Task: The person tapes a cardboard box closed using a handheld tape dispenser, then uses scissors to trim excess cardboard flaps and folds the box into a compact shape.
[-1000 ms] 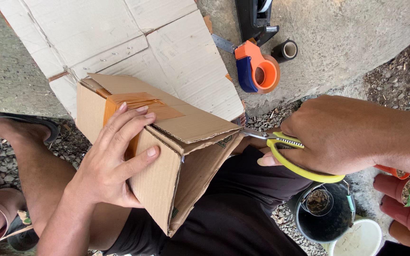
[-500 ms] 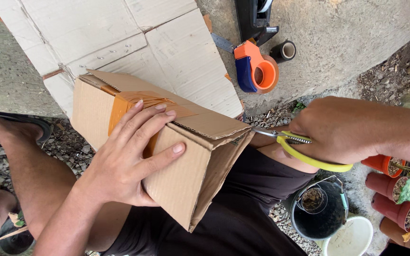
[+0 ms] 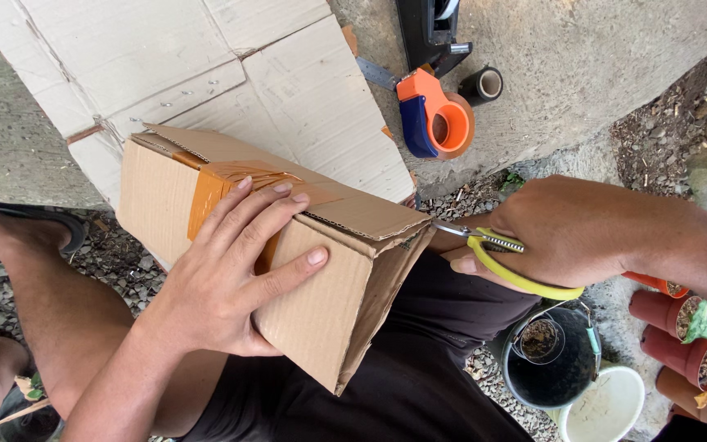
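Note:
A brown cardboard box (image 3: pixel 329 303) with brown tape on its top lies tilted across my lap, its open end toward the right. My left hand (image 3: pixel 235 266) rests spread flat on the box's side and taped edge, holding it steady. My right hand (image 3: pixel 570 233) grips yellow-handled scissors (image 3: pixel 493 245), whose metal blades point left and touch the box's upper right corner.
A flattened cardboard sheet (image 3: pixel 165 65) lies on the concrete beyond the box. An orange and blue tape dispenser (image 3: pixel 435 119) and a dark tape roll (image 3: pixel 484 82) sit behind it. A black bucket (image 3: pixel 550 360), a white tub (image 3: pixel 607 405) and terracotta pots (image 3: pixel 681 327) stand at the lower right.
The box has shifted right and lower in view under my left hand, whose fingers have spread further along it. The scissors stay at the box's right corner.

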The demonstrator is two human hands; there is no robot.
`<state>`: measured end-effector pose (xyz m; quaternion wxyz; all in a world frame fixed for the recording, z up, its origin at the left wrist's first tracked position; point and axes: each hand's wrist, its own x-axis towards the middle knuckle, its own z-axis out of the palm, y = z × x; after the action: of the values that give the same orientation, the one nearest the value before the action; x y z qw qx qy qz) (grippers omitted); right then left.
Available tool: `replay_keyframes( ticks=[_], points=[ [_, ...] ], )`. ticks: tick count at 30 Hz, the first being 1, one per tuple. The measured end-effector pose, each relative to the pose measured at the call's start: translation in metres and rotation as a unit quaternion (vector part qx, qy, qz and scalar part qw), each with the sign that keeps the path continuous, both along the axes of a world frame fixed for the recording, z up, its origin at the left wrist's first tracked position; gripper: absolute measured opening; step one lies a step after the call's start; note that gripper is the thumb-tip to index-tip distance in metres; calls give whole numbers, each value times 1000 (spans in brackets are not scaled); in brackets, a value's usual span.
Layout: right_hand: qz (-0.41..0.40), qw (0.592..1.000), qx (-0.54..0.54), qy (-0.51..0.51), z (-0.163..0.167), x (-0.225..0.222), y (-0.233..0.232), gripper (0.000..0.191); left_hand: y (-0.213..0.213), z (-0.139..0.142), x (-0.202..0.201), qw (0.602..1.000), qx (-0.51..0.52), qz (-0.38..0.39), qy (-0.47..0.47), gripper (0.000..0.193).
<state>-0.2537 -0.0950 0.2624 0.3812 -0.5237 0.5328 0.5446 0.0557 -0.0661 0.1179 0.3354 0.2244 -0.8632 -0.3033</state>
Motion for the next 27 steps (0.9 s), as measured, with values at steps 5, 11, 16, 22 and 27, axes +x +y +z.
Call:
replay_keyframes(
  ticks=[5,11,16,22,27],
  points=[
    [33,998,-33,-29,-7,-9,6,49,-2,0,3,1000,-4,-2,-7,100],
    [62,993,-92,-34,-17,-10,15,40,-4,1,7,1000,-10,-13,-10,99],
    [42,994,-96,-27,-16,-4,13,38,-5,2,12,1000,-16,-15,-12,97],
    [20,993,-110,-39,-7,4,9,51,-6,3,12,1000,-22,-6,-11,98],
    [-26,994,-97,-49,-6,5,6,50,-6,1,12,1000,-21,-8,-7,97]
  ],
)
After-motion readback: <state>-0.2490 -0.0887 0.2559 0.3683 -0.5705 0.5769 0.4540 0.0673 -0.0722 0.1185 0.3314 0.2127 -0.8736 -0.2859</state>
